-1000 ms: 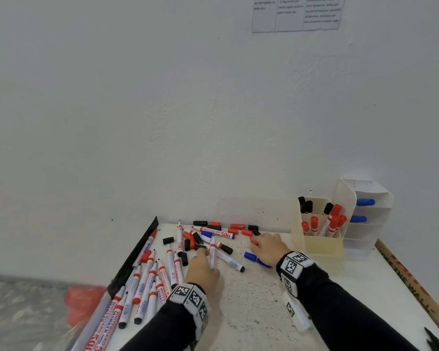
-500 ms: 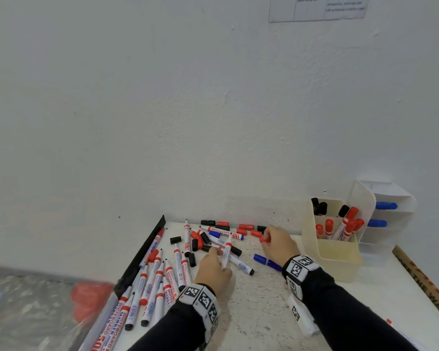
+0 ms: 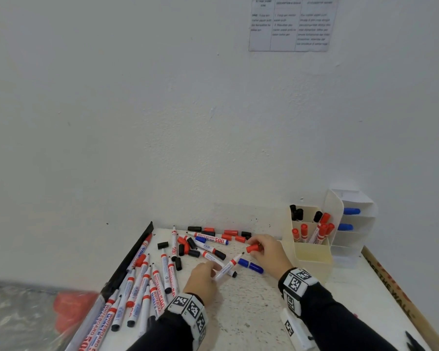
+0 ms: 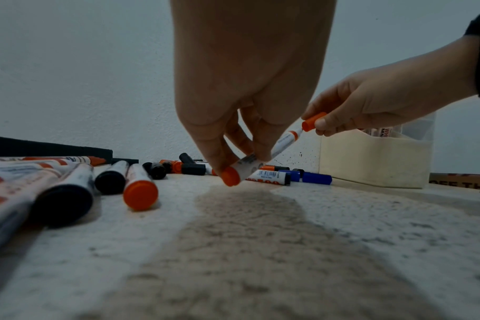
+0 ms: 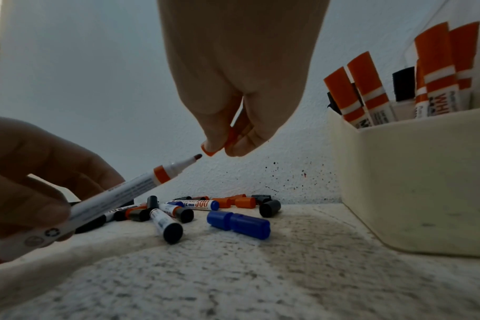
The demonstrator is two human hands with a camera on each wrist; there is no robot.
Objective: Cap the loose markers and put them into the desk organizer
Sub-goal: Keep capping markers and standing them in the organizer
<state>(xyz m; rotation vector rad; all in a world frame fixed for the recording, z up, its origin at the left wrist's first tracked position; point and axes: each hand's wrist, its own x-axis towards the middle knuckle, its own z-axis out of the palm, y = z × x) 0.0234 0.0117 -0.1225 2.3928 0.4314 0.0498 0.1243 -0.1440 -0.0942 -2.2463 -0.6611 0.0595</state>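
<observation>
My left hand (image 3: pixel 205 274) grips an uncapped red marker (image 3: pixel 229 266) by its rear half, tip pointing up and right. In the right wrist view the red marker (image 5: pixel 118 194) has its tip just short of a red cap (image 5: pixel 227 138) pinched by my right hand (image 5: pixel 233 121). In the head view the right hand (image 3: pixel 268 252) holds that cap (image 3: pixel 253 248) a little beyond the tip. The left wrist view shows the cap (image 4: pixel 313 121) nearly touching the marker (image 4: pixel 277 147). The cream desk organizer (image 3: pixel 312 254) with several capped markers stands to the right.
Several uncapped markers (image 3: pixel 147 285) lie in a row at the left by a black strip (image 3: pixel 132 259). Loose red and black caps (image 3: pixel 228 234) lie along the wall. A blue cap (image 3: pixel 251 265) lies under my hands. A white tiered holder (image 3: pixel 352 224) stands behind the organizer.
My left hand lifted the red marker off the table and tilted its tip toward the right. My right hand picked up a red cap and brought it toward that tip.
</observation>
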